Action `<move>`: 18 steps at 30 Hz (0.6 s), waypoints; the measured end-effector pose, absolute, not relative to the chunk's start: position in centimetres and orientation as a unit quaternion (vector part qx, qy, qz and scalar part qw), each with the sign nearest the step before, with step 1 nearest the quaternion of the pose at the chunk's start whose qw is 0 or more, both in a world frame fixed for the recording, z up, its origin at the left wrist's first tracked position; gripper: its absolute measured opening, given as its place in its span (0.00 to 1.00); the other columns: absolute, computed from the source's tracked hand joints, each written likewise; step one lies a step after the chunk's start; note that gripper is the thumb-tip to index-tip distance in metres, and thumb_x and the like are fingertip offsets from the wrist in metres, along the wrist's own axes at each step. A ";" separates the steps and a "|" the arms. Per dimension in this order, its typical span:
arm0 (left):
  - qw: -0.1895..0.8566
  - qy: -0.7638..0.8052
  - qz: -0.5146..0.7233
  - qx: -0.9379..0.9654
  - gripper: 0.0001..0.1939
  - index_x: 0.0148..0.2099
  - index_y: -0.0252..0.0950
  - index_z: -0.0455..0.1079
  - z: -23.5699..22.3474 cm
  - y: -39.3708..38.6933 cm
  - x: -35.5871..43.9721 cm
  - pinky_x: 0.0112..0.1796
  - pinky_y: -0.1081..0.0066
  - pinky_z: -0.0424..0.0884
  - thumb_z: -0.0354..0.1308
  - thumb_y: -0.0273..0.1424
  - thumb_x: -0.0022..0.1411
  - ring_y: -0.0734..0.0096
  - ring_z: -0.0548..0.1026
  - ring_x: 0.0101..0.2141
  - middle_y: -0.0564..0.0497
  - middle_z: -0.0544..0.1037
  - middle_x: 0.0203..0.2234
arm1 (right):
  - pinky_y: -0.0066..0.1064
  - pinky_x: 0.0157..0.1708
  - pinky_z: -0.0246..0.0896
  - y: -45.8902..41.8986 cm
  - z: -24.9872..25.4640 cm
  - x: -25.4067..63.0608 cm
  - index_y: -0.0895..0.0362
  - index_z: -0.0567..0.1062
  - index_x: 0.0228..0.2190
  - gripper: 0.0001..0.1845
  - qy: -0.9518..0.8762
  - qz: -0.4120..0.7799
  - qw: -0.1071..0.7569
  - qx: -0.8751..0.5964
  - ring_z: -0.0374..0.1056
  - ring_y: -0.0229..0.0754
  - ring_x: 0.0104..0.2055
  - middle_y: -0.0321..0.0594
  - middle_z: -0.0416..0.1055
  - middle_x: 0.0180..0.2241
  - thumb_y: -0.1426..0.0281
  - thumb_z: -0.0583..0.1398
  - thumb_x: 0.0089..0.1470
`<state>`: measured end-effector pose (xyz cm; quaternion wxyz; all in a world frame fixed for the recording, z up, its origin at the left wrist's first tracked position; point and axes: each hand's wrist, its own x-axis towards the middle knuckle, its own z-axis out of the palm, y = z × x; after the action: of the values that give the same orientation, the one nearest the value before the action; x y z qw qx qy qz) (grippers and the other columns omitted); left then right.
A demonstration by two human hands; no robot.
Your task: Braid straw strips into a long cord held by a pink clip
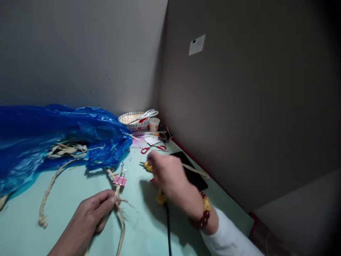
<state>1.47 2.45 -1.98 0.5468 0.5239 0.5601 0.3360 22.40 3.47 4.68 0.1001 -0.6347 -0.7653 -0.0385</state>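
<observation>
My left hand pinches a tan twisted fibre cord between thumb and fingertips. Just above the pinch, a pink binder clip grips the same cord, and loose ends trail below toward the near edge. To the right, my right hand is raised over the table with curled fingers, slightly blurred; what they hold, if anything, is hidden. Partly under it are a yellow-handled tool with a pointed metal tip and a yellow item near a black cable. A flat tan strand extends rightward from behind this hand.
A blue plastic bag with fibre strands showing through its opening covers the left. Red-handled scissors, a woven basket and a paper cup are toward the corner. A black flat panel lies along the right wall.
</observation>
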 end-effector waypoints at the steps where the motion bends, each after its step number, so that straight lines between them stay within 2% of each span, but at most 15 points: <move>1: 0.558 0.554 0.328 0.523 0.19 0.26 0.38 0.65 -1.7 2.4 1.5 0.20 0.76 0.44 0.60 0.49 0.54 0.77 0.47 0.18 0.62 0.50 0.15 | 0.31 0.27 0.51 4.1 4.9 23.6 0.57 0.71 0.41 0.10 -0.743 -0.054 0.101 -0.659 0.70 0.44 0.34 0.44 0.76 0.36 0.76 0.52 0.59; 2: 0.572 0.546 0.318 0.523 0.19 0.26 0.39 0.64 -1.5 2.4 1.4 0.21 0.76 0.43 0.59 0.49 0.55 0.77 0.46 0.19 0.63 0.50 0.15 | 0.31 0.29 0.52 4.7 4.9 24.8 0.58 0.71 0.41 0.12 -0.728 -0.064 0.098 -0.675 0.70 0.46 0.37 0.48 0.76 0.39 0.76 0.51 0.60; 4: 0.584 0.534 0.311 0.526 0.20 0.26 0.38 0.63 -1.3 2.5 1.3 0.21 0.74 0.42 0.58 0.49 0.56 0.77 0.45 0.19 0.63 0.50 0.15 | 0.32 0.30 0.52 5.8 4.3 26.8 0.60 0.75 0.36 0.10 -0.714 -0.065 0.075 -0.694 0.70 0.49 0.39 0.51 0.75 0.36 0.78 0.54 0.57; 7: 0.578 0.534 0.311 0.533 0.19 0.26 0.38 0.63 -1.2 2.5 1.2 0.22 0.74 0.41 0.56 0.48 0.58 0.76 0.45 0.19 0.64 0.50 0.15 | 0.33 0.32 0.53 7.1 2.7 28.4 0.60 0.75 0.27 0.09 -0.711 -0.054 0.048 -0.699 0.70 0.49 0.36 0.51 0.75 0.31 0.79 0.57 0.54; 10: 0.579 0.533 0.310 0.533 0.19 0.26 0.38 0.62 -1.3 2.5 1.2 0.22 0.73 0.41 0.55 0.47 0.59 0.77 0.44 0.19 0.64 0.49 0.15 | 0.33 0.33 0.54 7.7 1.9 28.9 0.59 0.74 0.24 0.10 -0.709 -0.050 0.054 -0.701 0.69 0.48 0.35 0.50 0.74 0.30 0.79 0.56 0.54; 13: 0.589 0.524 0.312 0.530 0.18 0.27 0.38 0.62 -1.2 2.6 1.4 0.21 0.73 0.41 0.54 0.46 0.58 0.77 0.44 0.19 0.65 0.50 0.14 | 0.33 0.36 0.56 7.3 2.9 28.7 0.61 0.72 0.27 0.10 -0.704 -0.062 0.092 -0.702 0.68 0.47 0.37 0.51 0.73 0.33 0.81 0.53 0.55; 16: 0.596 0.519 0.318 0.524 0.17 0.27 0.38 0.62 -1.2 2.7 1.5 0.20 0.73 0.40 0.55 0.46 0.57 0.78 0.44 0.18 0.65 0.50 0.14 | 0.28 0.35 0.57 5.6 4.9 27.2 0.61 0.68 0.37 0.10 -0.713 -0.054 0.150 -0.683 0.66 0.40 0.35 0.46 0.72 0.36 0.82 0.50 0.57; 17: 0.599 0.516 0.321 0.522 0.17 0.27 0.38 0.62 -1.2 2.7 1.6 0.20 0.73 0.40 0.55 0.46 0.57 0.78 0.44 0.18 0.65 0.50 0.14 | 0.25 0.34 0.57 4.9 5.4 26.3 0.60 0.66 0.40 0.10 -0.728 -0.032 0.173 -0.662 0.66 0.37 0.33 0.42 0.71 0.35 0.81 0.49 0.59; 18: 0.603 0.513 0.323 0.519 0.17 0.27 0.38 0.62 -1.3 2.7 1.6 0.20 0.73 0.40 0.55 0.46 0.56 0.79 0.44 0.18 0.65 0.50 0.14 | 0.23 0.32 0.57 4.0 5.8 25.3 0.59 0.65 0.41 0.10 -0.751 0.041 0.237 -0.614 0.65 0.35 0.32 0.40 0.72 0.35 0.80 0.49 0.61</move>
<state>1.56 2.72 -1.25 0.6028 0.5191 0.5128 0.3228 25.27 4.03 5.82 0.2373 -0.6143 -0.7514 0.0414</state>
